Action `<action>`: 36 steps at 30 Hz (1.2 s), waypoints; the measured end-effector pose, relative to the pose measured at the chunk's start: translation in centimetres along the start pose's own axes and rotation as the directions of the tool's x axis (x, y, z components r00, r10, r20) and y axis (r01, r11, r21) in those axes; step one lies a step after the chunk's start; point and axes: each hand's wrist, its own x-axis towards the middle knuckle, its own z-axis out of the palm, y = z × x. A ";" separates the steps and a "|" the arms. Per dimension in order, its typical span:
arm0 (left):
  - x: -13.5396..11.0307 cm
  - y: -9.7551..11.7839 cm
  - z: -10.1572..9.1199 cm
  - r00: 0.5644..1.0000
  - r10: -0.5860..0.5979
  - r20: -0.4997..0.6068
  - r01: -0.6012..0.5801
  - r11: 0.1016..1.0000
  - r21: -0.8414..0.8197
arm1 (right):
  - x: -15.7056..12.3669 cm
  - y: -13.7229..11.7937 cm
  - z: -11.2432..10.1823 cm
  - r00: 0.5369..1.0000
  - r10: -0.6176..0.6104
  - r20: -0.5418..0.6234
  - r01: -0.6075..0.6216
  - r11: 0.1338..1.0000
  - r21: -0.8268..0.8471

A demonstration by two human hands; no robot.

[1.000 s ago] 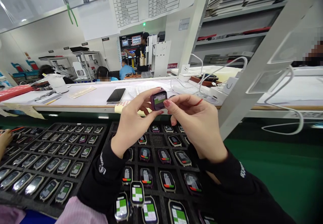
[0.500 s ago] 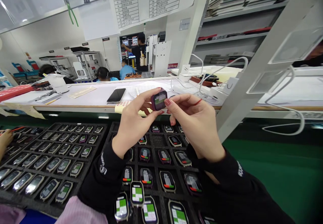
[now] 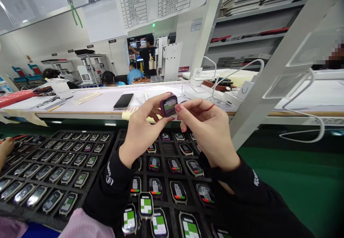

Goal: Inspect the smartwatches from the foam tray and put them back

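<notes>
A purple smartwatch (image 3: 169, 105) without a strap is held up above the trays, its lit screen turned towards me. My left hand (image 3: 143, 125) grips the case by its edges, forefinger on top and thumb underneath. From the right, the thumb of my right hand (image 3: 205, 125) lies against the lower right of the screen, and its other fingers are curled by the case, partly hidden. Below my hands is a black foam tray (image 3: 167, 149) with smartwatches in its compartments. One pale-framed watch (image 3: 146, 205) lies on top of others there.
Another foam tray (image 3: 57, 137) full of watches sits at the left, with a co-worker's hand (image 3: 6, 146) beyond it. On the bench ahead are a phone (image 3: 123, 101), papers and white charging cables (image 3: 215, 66). A slanted white post (image 3: 271, 69) rises at the right.
Almost nothing differs. Both hands and the purple smartwatch keep nearly the same pose, and the view has shifted very slightly.
</notes>
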 end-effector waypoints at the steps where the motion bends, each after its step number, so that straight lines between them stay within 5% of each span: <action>1: 0.0 0.0 0.0 1.000 0.004 -0.001 -0.004 1.000 -0.001 | 0.0 0.0 0.0 1.000 -0.003 -0.001 0.003 1.000 0.004; 36: 0.0 0.1 0.1 1.000 0.029 0.000 -0.029 0.999 0.041 | 0.1 0.6 0.1 0.999 -0.039 -0.025 0.039 0.999 -0.030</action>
